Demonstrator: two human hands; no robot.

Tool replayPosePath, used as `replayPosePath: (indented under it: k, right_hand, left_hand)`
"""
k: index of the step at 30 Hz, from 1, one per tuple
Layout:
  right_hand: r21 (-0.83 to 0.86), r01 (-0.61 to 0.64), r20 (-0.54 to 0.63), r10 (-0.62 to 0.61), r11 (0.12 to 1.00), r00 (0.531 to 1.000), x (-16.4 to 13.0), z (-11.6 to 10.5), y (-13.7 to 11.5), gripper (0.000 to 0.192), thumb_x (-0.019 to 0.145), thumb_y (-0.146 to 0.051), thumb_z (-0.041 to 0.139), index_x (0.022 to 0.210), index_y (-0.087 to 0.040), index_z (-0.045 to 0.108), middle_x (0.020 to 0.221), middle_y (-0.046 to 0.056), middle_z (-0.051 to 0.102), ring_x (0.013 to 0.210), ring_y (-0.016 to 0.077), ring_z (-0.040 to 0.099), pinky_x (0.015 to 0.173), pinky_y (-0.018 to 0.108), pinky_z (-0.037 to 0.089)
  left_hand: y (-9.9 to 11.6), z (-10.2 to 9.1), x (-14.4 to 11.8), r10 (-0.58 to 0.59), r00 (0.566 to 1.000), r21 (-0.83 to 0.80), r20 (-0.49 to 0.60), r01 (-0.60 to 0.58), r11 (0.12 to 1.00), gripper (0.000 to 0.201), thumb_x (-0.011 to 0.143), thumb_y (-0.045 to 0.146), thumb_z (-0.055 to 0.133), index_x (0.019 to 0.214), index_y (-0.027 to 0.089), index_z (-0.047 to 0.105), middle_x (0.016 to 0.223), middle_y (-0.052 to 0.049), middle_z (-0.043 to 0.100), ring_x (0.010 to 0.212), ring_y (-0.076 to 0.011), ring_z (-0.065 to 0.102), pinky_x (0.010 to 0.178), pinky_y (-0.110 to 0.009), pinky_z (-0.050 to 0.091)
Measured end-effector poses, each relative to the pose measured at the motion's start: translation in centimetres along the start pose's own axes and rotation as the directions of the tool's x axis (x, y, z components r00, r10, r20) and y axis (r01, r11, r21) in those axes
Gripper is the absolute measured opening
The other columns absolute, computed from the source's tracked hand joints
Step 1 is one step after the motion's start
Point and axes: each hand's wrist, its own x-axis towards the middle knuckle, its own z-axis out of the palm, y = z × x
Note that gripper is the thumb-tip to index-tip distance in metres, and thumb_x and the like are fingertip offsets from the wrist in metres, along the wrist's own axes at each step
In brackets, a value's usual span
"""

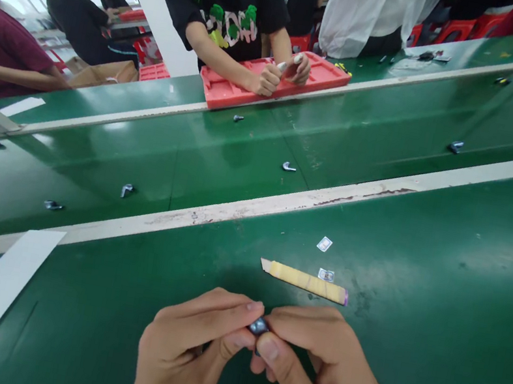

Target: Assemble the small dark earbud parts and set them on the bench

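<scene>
Both hands meet at six o'clock over the green bench: the left hand (pixel 189 346) and right hand (pixel 305 366) pinch one small dark part (pixel 258 327) between fingertips, mostly hidden. A tape-wrapped blade (pixel 304 281) lies just beyond, at twelve o'clock. A co-worker's hands (pixel 285 71) rest in a red tray (pixel 225 90); its contents cannot be made out.

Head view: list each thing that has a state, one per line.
left hand: pinching the small dark part
right hand: pinching the same part
small dark part: held between both hands' fingertips, above the table
yellow-wrapped blade: lying flat on the green table, untouched
two small labels: lying loose by the blade
</scene>
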Motion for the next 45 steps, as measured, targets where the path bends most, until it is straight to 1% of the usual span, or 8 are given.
replayPosePath:
  k: [3,6,11,15,25,30,39,45]
  right_hand:
    - [-0.004,-0.017,-0.004,0.017,1.000,1.000,-0.05,0.03,-0.01,0.035,0.099,-0.025,0.047,0.072,-0.016,0.068,0.064,0.002,0.067,0.061,0.0118,0.063,0.058,0.021,0.046]
    - [-0.007,0.009,0.002,-0.009,1.000,1.000,-0.05,0.15,-0.08,0.035,0.098,-0.025,0.047,0.071,-0.016,0.067,0.062,0.001,0.067,0.059,0.0119,0.063,0.058,0.022,0.047]
    - [0.013,0.030,-0.049,-0.029,0.999,0.998,0.03,0.34,-0.06,0.037,0.099,-0.025,0.046,0.070,-0.015,0.067,0.061,0.002,0.067,0.057,0.0116,0.063,0.054,0.021,0.045]
    - [-0.018,0.043,-0.033,-0.043,0.999,0.999,-0.03,0.24,0.12,0.037,0.099,-0.024,0.045,0.072,-0.015,0.068,0.061,0.002,0.066,0.057,0.0117,0.062,0.054,0.022,0.045]
    - [-0.007,-0.015,-0.058,0.014,1.000,0.998,-0.53,0.25,0.15,0.036,0.099,-0.027,0.046,0.072,-0.019,0.068,0.068,0.005,0.070,0.071,0.0163,0.064,0.041,0.019,0.038]
    - [0.031,0.019,-0.035,-0.018,0.999,0.999,-0.37,0.22,0.13,0.042,0.100,-0.027,0.042,0.067,-0.017,0.065,0.059,0.003,0.065,0.053,0.0114,0.059,0.047,0.021,0.043]
    - [-0.035,0.087,-0.013,-0.088,0.996,0.996,0.01,-0.20,0.30,0.040,0.100,-0.025,0.043,0.069,-0.015,0.068,0.060,0.004,0.067,0.055,0.0133,0.063,0.047,0.023,0.041]
    - [0.050,0.050,0.000,-0.050,0.997,0.999,-0.35,-0.01,0.21,0.040,0.101,-0.026,0.044,0.069,-0.014,0.067,0.059,0.003,0.065,0.053,0.0121,0.061,0.049,0.022,0.045]
  left_hand:
    - [0.02,0.02,0.06,-0.024,1.000,-0.025,0.009,0.024,0.999,0.033,0.085,0.005,0.072,0.108,0.027,0.078,0.094,-0.001,0.078,0.079,-0.0138,0.072,0.067,-0.018,0.060]
    - [0.11,0.11,0.03,-0.032,0.999,-0.041,0.006,0.032,0.999,0.032,0.085,0.005,0.071,0.108,0.027,0.078,0.093,-0.001,0.078,0.080,-0.0139,0.072,0.069,-0.018,0.060]
    - [0.14,0.17,-0.07,0.007,1.000,-0.029,-0.024,-0.008,1.000,0.034,0.084,0.003,0.071,0.109,0.025,0.078,0.096,-0.002,0.078,0.077,-0.0140,0.071,0.067,-0.020,0.060]
    - [0.03,0.20,-0.03,0.024,0.999,-0.007,-0.023,-0.024,1.000,0.034,0.084,0.003,0.072,0.109,0.025,0.078,0.096,-0.003,0.079,0.076,-0.0143,0.071,0.065,-0.020,0.060]
    - [-0.06,0.33,-0.20,0.088,0.996,0.087,-0.024,-0.086,0.992,0.038,0.084,0.003,0.071,0.112,0.027,0.077,0.102,-0.003,0.078,0.081,-0.0154,0.073,0.067,-0.020,0.062]
    - [0.21,0.20,-0.11,0.096,0.995,0.099,-0.024,-0.093,0.991,0.038,0.083,0.002,0.072,0.112,0.026,0.077,0.101,-0.002,0.078,0.079,-0.0153,0.073,0.065,-0.020,0.062]
    - [0.56,-0.15,0.07,0.060,0.998,0.079,0.018,-0.062,0.995,0.037,0.083,0.002,0.072,0.110,0.027,0.078,0.095,-0.002,0.080,0.070,-0.0137,0.072,0.056,-0.018,0.060]
    - [0.15,-0.39,0.17,0.058,0.998,0.020,0.039,-0.059,0.998,0.038,0.082,0.002,0.073,0.111,0.026,0.078,0.097,-0.004,0.080,0.073,-0.0165,0.073,0.059,-0.022,0.062]
